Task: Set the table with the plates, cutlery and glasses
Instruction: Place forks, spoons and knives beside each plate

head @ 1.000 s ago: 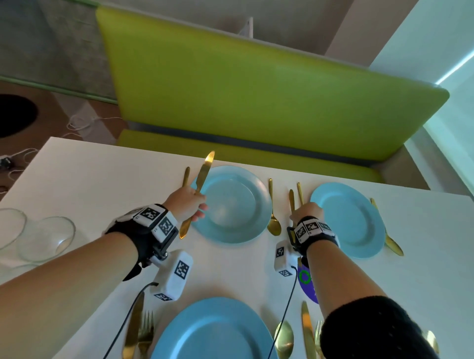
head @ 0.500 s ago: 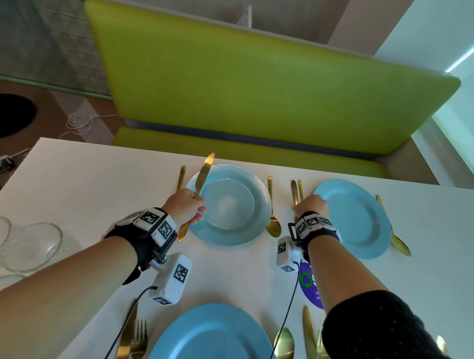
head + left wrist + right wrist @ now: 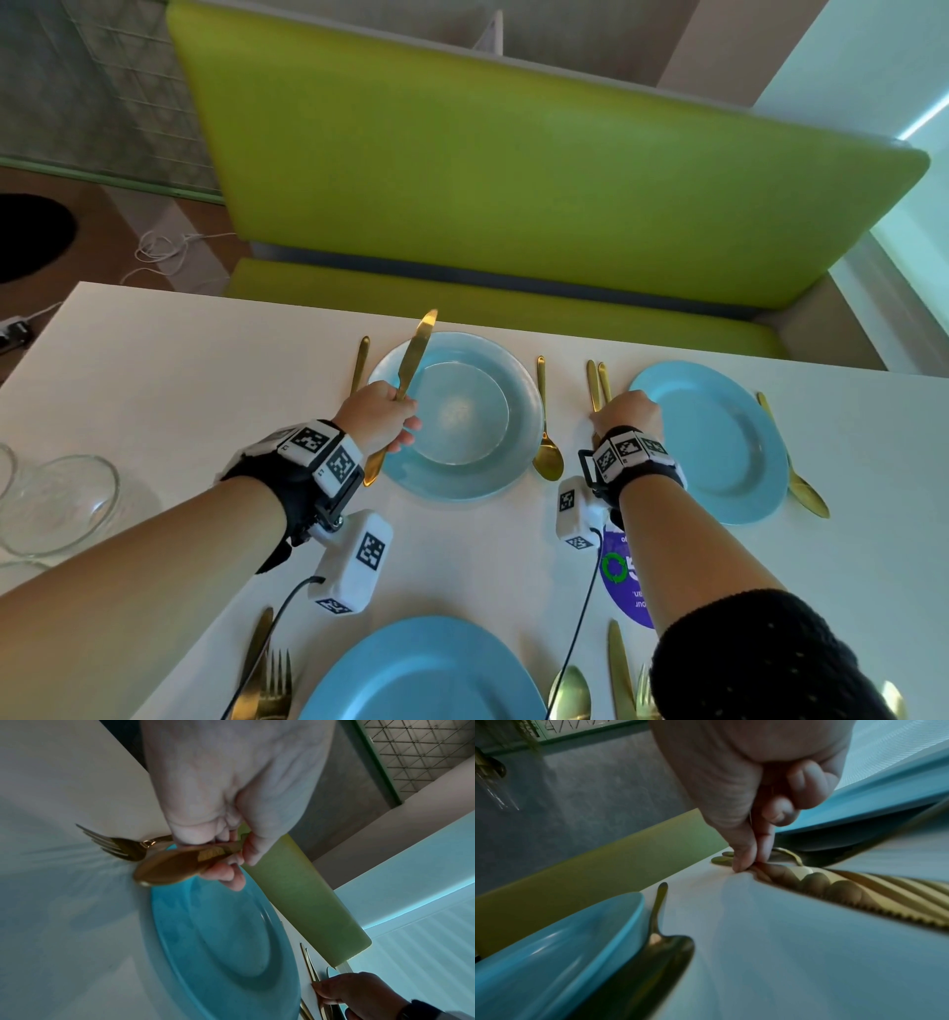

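My left hand (image 3: 398,424) grips a gold knife (image 3: 415,354) by its handle, slanted above the left rim of the far blue plate (image 3: 493,462). The left wrist view shows the fingers (image 3: 226,874) curled round the knife (image 3: 167,871), with a gold fork (image 3: 115,845) lying on the table beside the plate (image 3: 218,933). My right hand (image 3: 624,411) reaches down onto a second knife (image 3: 593,380) and fork lying left of the far right plate (image 3: 719,447). In the right wrist view its thumb and forefinger (image 3: 741,860) pinch that serrated knife (image 3: 859,898) on the table.
A gold spoon (image 3: 547,447) lies between the two far plates, another spoon (image 3: 796,467) right of the far right plate. A near plate (image 3: 421,673) has cutlery on both sides. Glass bowls (image 3: 56,503) stand at the left edge. A green bench (image 3: 513,180) faces the table (image 3: 179,370).
My left hand has carried the knife slightly right, so it now crosses the plate's left rim. My right hand stays on the cutlery beside the right plate.
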Demonstrator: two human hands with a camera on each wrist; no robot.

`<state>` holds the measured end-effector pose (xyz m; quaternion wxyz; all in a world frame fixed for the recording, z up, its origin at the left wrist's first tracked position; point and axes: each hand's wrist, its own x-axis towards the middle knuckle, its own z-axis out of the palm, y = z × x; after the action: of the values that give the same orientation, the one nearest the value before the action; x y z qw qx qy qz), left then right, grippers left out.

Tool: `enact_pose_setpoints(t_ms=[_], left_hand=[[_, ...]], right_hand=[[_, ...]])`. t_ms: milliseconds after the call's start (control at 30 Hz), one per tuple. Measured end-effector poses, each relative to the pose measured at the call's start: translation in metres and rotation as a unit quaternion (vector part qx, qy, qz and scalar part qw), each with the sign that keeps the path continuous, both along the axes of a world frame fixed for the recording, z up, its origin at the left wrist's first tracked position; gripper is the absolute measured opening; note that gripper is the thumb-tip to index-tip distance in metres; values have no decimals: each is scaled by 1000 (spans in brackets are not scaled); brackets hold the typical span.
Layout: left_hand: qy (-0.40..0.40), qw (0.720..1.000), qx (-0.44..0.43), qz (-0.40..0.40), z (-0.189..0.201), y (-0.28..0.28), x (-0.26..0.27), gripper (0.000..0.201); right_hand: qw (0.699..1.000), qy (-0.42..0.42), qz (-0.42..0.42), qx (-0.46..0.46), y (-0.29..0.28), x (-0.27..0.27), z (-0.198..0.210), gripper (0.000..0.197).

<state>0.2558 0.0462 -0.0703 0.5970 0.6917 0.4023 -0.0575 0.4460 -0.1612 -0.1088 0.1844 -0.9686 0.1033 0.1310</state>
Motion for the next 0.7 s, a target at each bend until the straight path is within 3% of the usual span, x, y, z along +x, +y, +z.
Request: enact_pose_setpoints(t_ms=[700], left_hand=[[7,1000,6,-9,-4,-6,-1,19]], right_hand=[[1000,-7,15,-14,-4,-1,2,14]])
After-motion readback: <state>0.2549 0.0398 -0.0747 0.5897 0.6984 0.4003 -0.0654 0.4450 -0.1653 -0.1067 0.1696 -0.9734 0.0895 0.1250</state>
